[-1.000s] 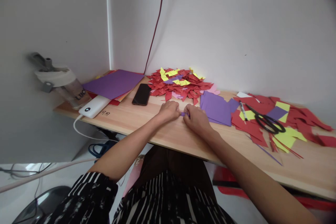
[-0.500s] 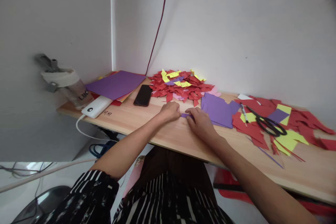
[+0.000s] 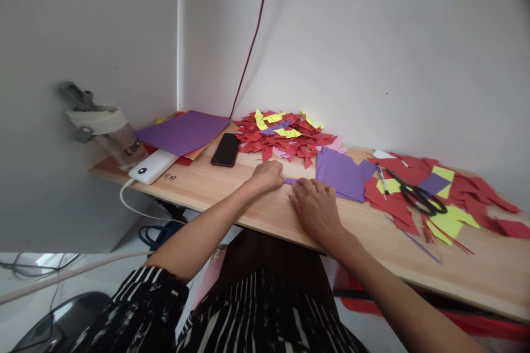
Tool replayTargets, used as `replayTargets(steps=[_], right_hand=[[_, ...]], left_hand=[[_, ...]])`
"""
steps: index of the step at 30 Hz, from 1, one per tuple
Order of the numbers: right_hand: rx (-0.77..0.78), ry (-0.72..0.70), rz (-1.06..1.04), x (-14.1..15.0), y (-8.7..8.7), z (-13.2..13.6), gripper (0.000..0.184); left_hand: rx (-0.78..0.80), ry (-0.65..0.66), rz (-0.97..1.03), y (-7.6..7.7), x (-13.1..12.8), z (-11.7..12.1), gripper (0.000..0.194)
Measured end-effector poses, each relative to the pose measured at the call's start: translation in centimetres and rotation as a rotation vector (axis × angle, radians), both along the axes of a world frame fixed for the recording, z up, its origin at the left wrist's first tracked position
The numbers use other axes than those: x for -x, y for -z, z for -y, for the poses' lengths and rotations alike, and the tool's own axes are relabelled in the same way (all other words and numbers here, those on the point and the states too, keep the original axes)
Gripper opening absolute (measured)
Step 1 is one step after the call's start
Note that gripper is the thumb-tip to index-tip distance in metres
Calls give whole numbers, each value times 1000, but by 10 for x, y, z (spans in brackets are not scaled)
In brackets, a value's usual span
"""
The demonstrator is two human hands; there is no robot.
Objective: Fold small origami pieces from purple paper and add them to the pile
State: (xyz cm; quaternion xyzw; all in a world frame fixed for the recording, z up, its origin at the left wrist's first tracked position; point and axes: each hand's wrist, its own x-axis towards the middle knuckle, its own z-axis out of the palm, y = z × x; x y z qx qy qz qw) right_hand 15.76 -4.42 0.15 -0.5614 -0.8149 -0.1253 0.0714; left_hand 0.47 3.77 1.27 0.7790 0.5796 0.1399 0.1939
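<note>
A narrow folded strip of purple paper (image 3: 291, 181) lies on the wooden table between my hands. My left hand (image 3: 268, 175) is closed at the strip's left end, its fingertips partly hidden. My right hand (image 3: 315, 205) lies flat over the right end, fingers stretched out and pressing down on it, so most of that end is covered. Just right of my right hand is a stack of purple paper sheets (image 3: 342, 174). Behind my hands sits a heap of folded red, yellow, purple and pink paper pieces (image 3: 285, 135).
Black scissors (image 3: 423, 199) and a pen (image 3: 383, 179) lie on red and yellow paper scraps (image 3: 455, 215) at the right. A phone (image 3: 226, 150), a white power bank (image 3: 153, 166), large purple sheets (image 3: 186, 131) and a clear bottle (image 3: 120, 140) stand or lie leftward.
My right hand has gone from a bent-finger hold on the purple strip to lying flatter across its right end. My left hand stays in place.
</note>
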Motion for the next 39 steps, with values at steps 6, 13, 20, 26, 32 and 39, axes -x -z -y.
replayTargets(steps=[6,13,20,26,32,39], right_hand=[[51,24,58,3,-1,0,37],[75,31,84,13,-5,4,42],[73,50,134,16,-2,0,39],[99,53,145,14,-4,-2,38],[77,65,137,19,-4,3,45],[105,58,150,16,-4,-1,45]], left_hand=[[-25,9,-17,-1,0,2,9],[-26,7,-34,-2,0,4,11],[-32,12,-50,-5,2,8,13],[-45,-6,-63,-5,8,10,13],[-43,-14,-52,-3,9,10,14],[-49,-13,-29,-1,10,9,13]])
